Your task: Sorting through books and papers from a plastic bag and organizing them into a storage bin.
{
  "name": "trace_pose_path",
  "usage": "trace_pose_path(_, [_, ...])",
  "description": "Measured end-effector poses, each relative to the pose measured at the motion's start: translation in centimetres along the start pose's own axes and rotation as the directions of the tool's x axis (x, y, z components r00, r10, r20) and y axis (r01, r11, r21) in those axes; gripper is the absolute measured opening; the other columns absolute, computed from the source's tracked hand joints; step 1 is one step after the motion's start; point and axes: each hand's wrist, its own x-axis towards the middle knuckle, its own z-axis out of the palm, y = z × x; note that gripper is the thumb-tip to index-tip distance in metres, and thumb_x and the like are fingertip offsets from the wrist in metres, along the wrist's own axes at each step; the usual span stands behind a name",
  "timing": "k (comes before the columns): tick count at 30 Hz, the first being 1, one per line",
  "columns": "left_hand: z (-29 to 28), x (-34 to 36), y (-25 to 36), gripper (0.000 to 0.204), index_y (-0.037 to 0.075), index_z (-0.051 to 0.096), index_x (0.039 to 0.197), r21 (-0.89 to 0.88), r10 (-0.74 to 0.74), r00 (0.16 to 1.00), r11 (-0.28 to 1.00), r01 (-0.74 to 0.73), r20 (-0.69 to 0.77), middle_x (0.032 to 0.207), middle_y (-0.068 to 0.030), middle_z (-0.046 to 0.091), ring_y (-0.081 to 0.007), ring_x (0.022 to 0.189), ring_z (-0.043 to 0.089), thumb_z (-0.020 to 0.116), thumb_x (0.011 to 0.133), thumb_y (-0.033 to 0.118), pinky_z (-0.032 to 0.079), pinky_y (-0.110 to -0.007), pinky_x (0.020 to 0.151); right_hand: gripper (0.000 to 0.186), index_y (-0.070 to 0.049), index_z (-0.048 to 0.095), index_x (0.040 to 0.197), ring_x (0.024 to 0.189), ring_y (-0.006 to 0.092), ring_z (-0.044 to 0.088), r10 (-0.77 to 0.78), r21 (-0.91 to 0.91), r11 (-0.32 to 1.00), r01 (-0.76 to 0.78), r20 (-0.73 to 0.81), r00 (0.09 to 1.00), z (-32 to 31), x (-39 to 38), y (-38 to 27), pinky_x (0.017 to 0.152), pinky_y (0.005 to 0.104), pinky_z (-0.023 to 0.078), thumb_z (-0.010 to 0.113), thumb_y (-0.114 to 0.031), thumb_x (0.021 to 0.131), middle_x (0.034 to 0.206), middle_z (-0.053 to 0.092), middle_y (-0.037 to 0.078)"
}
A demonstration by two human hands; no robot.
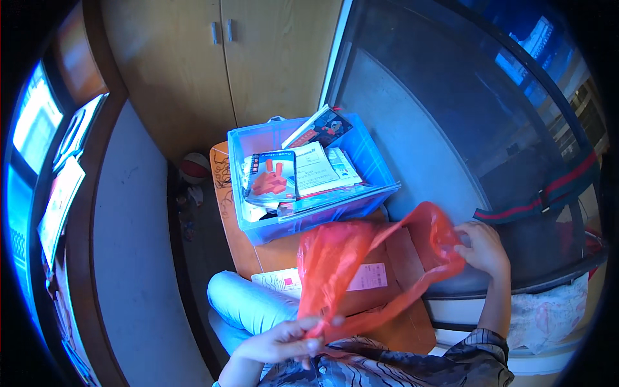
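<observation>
A thin red plastic bag point(335, 255) is stretched between my two hands, its mouth spread into a wide loop. My left hand point(284, 342), low and near my body, pinches the bag's near edge. On the right, my right hand point(485, 250) grips the far side of the rim with bent fingers. Through the loop and beneath the bag lies a flat brown cardboard piece point(405, 255), with a white and pink printed strip point(371, 276) beside it. Just beyond the bag stands a blue plastic bin point(316, 222) filled with books and papers.
The bin holds a dark-covered booklet point(271, 177), a white sheet point(313, 164) and a tilted book point(325, 127). It rests on a brown wooden tabletop point(248, 248). Wooden cabinet doors point(277, 64) stand behind. A dark panel point(412, 122) rises at the right. A ball point(193, 168) lies on the floor.
</observation>
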Motion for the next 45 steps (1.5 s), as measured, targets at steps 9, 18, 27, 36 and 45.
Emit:
trace_pose_path(9, [-0.8, 0.1, 1.3, 0.026, -0.003, 0.062, 0.108, 0.787, 0.463, 0.75, 0.605, 0.122, -0.472, 0.099, -0.0163, 0.065, -0.0315, 0.095, 0.061, 0.058, 0.092, 0.017, 0.048, -0.038, 0.086, 0.026, -0.01, 0.068, 0.101, 0.085, 0.0338, 0.064, -0.654, -0.099, 0.754, 0.65, -0.204, 0.728, 6.6, 18.5, -13.8, 0.08, 0.0459, 0.049, 0.066, -0.012, 0.074, 0.09, 0.067, 0.016])
trace_pose_path(18, [-4.4, -0.3, 2.2, 0.027, 0.001, 0.062, 0.115, 0.497, 0.241, 0.586, 0.804, 0.325, -0.774, 0.099, -0.0143, 0.066, -0.0254, 0.09, 0.064, 0.056, 0.093, 0.016, 0.05, -0.033, 0.076, 0.033, -0.015, 0.07, 0.097, 0.083, 0.0331, 0.065, -0.519, 0.007, 0.823, 0.568, -0.401, 0.755, -3.2, 19.3, -12.4, 0.073, 0.0437, 0.049, 0.055, 0.0, 0.073, 0.088, 0.068, 0.014])
trace_pose_path(27, [-9.5, 6.6, 5.4, 0.021, 0.0, 0.064, 0.106, 0.706, 0.416, 0.609, 0.605, 0.369, -0.675, 0.095, -0.0151, 0.065, -0.0286, 0.086, 0.064, 0.062, 0.087, 0.008, 0.05, -0.035, 0.073, 0.017, -0.008, 0.067, 0.09, 0.079, 0.0263, 0.067, -0.714, -0.272, 0.697, 0.663, -0.346, 0.608, 9.8, 30.9, -18.7, 0.071, 0.041, 0.05, 0.054, -0.01, 0.079, 0.076, 0.067, 0.01])
trace_pose_path(36, [-19.5, 14.3, 6.7, 0.032, 0.0, 0.061, 0.105, 0.827, 0.695, 0.577, 0.045, 0.56, -0.428, 0.102, -0.0187, 0.058, -0.0353, 0.099, 0.054, 0.068, 0.077, 0.014, 0.045, -0.042, 0.082, 0.049, -0.001, 0.058, 0.112, 0.116, 0.0333, 0.049, -0.716, 0.214, 0.666, 0.715, -0.088, 0.693, 17.0, 31.7, -14.0, 0.095, 0.0441, 0.042, 0.071, -0.033, 0.077, 0.118, 0.055, 0.019])
trace_pose_path(45, [-25.8, 17.0, 5.1, 0.077, -0.001, 0.04, 0.132, 0.714, 0.525, 0.604, 0.011, 0.7, -0.6, 0.132, -0.0253, 0.041, -0.0427, 0.122, 0.039, 0.074, 0.072, 0.033, 0.034, -0.048, 0.103, 0.04, -0.004, 0.061, 0.1, 0.095, 0.0342, 0.06, -0.723, -0.112, 0.686, 0.719, 0.002, 0.691, 17.0, 34.4, -14.9, 0.082, 0.043, 0.049, 0.07, -0.035, 0.078, 0.096, 0.064, 0.016])
